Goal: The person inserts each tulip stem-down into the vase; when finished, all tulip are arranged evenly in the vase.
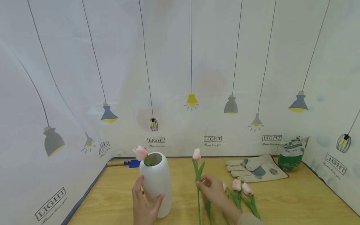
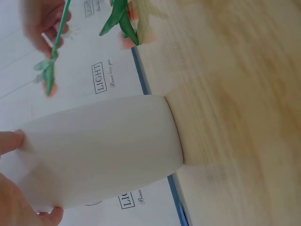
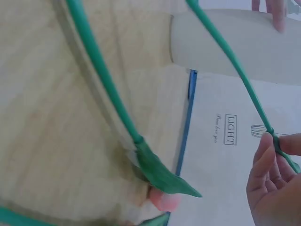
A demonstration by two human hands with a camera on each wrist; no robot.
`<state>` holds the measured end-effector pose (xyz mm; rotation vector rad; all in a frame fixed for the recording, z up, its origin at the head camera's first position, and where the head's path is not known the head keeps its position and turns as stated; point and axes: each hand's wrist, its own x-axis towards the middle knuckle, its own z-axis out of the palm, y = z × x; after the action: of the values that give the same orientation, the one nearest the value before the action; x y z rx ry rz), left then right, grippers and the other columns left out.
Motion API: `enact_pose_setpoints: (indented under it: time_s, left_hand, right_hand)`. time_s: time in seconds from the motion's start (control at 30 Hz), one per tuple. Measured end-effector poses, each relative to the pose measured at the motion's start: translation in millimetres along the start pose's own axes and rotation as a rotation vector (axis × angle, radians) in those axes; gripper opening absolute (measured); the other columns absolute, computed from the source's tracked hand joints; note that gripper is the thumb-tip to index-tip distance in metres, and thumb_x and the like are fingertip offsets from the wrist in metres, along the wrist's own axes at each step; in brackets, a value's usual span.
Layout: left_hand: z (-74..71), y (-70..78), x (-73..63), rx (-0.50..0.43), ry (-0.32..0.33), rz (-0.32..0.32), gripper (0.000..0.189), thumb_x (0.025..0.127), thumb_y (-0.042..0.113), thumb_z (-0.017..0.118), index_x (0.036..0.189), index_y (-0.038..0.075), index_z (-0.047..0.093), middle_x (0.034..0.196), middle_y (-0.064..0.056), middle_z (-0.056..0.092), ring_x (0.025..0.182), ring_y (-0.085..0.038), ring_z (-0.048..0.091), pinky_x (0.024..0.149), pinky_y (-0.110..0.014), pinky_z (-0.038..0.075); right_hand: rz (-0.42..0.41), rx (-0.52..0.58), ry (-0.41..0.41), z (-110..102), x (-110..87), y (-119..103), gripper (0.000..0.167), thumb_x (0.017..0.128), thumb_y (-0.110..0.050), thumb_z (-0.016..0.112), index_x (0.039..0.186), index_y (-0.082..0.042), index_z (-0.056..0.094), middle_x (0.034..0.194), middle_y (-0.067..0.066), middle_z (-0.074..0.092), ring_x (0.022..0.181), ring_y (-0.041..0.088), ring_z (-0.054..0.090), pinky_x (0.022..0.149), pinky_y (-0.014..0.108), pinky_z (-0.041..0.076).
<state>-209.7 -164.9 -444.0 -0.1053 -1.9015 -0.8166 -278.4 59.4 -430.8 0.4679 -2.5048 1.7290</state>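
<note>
A white vase (image 1: 157,187) stands upright on the wooden table, with one pink tulip (image 1: 140,153) leaning out over the left of its mouth. My left hand (image 1: 146,203) grips the vase from the left and front, thumb and fingers spread around its side. To the right of the vase, my right hand (image 1: 212,190) pinches the green stem of another pink tulip (image 1: 197,154) just below its leaves. That tulip is upright, bloom on top. In the right wrist view the pinched stem (image 3: 235,66) passes in front of the vase.
Several more pink tulips (image 1: 237,185) lie on the table (image 1: 281,203) by the right forearm. Behind them are a pale work glove (image 1: 257,168) and a green-and-white bag (image 1: 292,154). A blue tool with a wooden handle (image 1: 118,163) lies behind the vase. Printed walls enclose the table.
</note>
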Motion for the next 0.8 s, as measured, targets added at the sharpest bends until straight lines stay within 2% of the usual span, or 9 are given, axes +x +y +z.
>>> enact_pose_setpoints:
  time_s: [0.1, 0.17, 0.23, 0.37, 0.43, 0.53, 0.67, 0.8]
  left_hand:
    - [0.0, 0.1, -0.2, -0.005, -0.008, -0.004, 0.100, 0.051, 0.003, 0.083, 0.134, 0.001, 0.028, 0.125, -0.019, 0.039, 0.111, -0.021, 0.038, 0.067, -0.048, 0.049]
    - [-0.4, 0.5, 0.1, -0.009, -0.005, 0.004, 0.100, 0.051, 0.003, 0.083, 0.134, 0.001, 0.029, 0.125, -0.019, 0.040, 0.114, -0.016, 0.037, 0.067, -0.048, 0.049]
    - [-0.9, 0.3, 0.6, -0.012, 0.003, 0.018, 0.099, 0.050, 0.003, 0.084, 0.133, 0.000, 0.029, 0.124, -0.019, 0.040, 0.117, -0.009, 0.035, 0.067, -0.048, 0.049]
    - [-1.6, -0.6, 1.8, -0.011, 0.017, 0.037, 0.099, 0.049, 0.003, 0.084, 0.132, -0.001, 0.030, 0.124, -0.019, 0.041, 0.118, -0.002, 0.031, 0.066, -0.047, 0.049]
    - [-1.7, -0.9, 2.1, -0.011, 0.021, 0.038, 0.099, 0.049, 0.003, 0.084, 0.132, -0.001, 0.031, 0.124, -0.019, 0.041, 0.118, -0.002, 0.032, 0.066, -0.046, 0.049]
    - [-1.7, -0.8, 2.2, -0.013, 0.021, 0.038, 0.099, 0.049, 0.003, 0.084, 0.132, -0.002, 0.031, 0.124, -0.019, 0.041, 0.118, 0.000, 0.031, 0.066, -0.046, 0.049]
    - [-1.6, -0.4, 1.8, -0.015, 0.013, 0.028, 0.098, 0.049, 0.002, 0.084, 0.132, -0.002, 0.031, 0.124, -0.019, 0.041, 0.118, -0.003, 0.033, 0.067, -0.047, 0.048]
    - [-1.0, -0.1, 1.2, -0.009, -0.007, 0.017, 0.099, 0.051, 0.003, 0.083, 0.133, 0.000, 0.029, 0.124, -0.019, 0.040, 0.113, -0.016, 0.038, 0.067, -0.047, 0.049]
  right_hand:
    - [0.002, 0.031, 0.028, -6.6, 0.4, -23.4, 0.019, 0.083, -0.015, 0.060, 0.090, 0.002, 0.058, 0.074, 0.017, 0.062, 0.043, 0.006, 0.051, 0.040, 0.019, 0.043]
    - [-0.008, 0.051, 0.035, -10.7, 2.2, -35.5, 0.018, 0.083, -0.014, 0.060, 0.091, 0.002, 0.058, 0.077, 0.017, 0.062, 0.045, 0.009, 0.053, 0.041, 0.021, 0.044]
    - [-0.040, 0.059, 0.051, -13.3, 8.2, -39.6, 0.016, 0.083, -0.015, 0.060, 0.091, -0.001, 0.057, 0.076, 0.012, 0.062, 0.045, 0.010, 0.053, 0.039, 0.024, 0.045]
    - [-0.132, 0.060, 0.058, -21.6, 24.1, -55.2, 0.016, 0.084, -0.016, 0.060, 0.091, -0.002, 0.057, 0.076, 0.014, 0.064, 0.047, 0.012, 0.055, 0.040, 0.029, 0.047]
    - [-0.181, 0.064, 0.057, -28.1, 26.6, -80.5, 0.017, 0.084, -0.012, 0.059, 0.093, 0.003, 0.057, 0.078, 0.021, 0.063, 0.047, 0.009, 0.055, 0.041, 0.031, 0.048]
    - [-0.241, 0.075, 0.063, -37.9, 32.6, -117.5, 0.018, 0.085, -0.009, 0.057, 0.095, 0.005, 0.056, 0.082, 0.026, 0.063, 0.048, 0.008, 0.056, 0.044, 0.036, 0.049]
    - [-0.322, 0.174, 0.100, -49.8, 53.0, -145.9, 0.023, 0.086, -0.017, 0.056, 0.099, 0.002, 0.055, 0.081, 0.015, 0.065, 0.054, 0.009, 0.061, 0.047, 0.031, 0.051]
    - [-0.391, 0.291, 0.176, -60.7, 66.9, -171.7, 0.025, 0.086, -0.024, 0.057, 0.101, -0.004, 0.053, 0.078, 0.000, 0.065, 0.059, 0.013, 0.063, 0.049, 0.030, 0.051]
